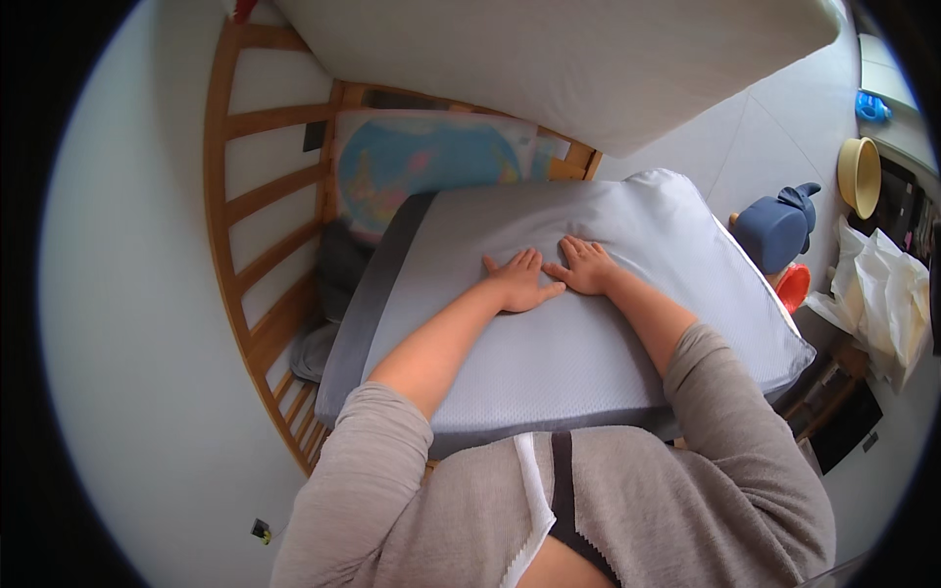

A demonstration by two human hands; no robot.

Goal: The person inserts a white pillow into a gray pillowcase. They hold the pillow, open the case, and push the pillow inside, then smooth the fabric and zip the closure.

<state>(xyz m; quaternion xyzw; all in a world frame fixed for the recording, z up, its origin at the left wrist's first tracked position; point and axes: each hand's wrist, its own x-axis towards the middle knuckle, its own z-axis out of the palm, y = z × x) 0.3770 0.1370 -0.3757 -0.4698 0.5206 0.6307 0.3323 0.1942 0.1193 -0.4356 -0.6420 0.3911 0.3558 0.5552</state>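
Both palms rest on a light grey fabric-covered mattress with a dark grey band along its left side. My left hand lies near the middle with its fingers spread. Just right of it, my right hand presses on the cloth, fingers apart, its thumb close to the left hand. Creases run through the cover around the right hand. The far right corner of the cover bulges upward. A wooden slatted bed frame stands to the left and behind the mattress.
A large pale panel or mattress leans above the far end. Behind lies a printed map sheet; dark cloth sits by the slats. To the right are a blue animal-shaped stool, a red basin, a yellow basin and white plastic bags.
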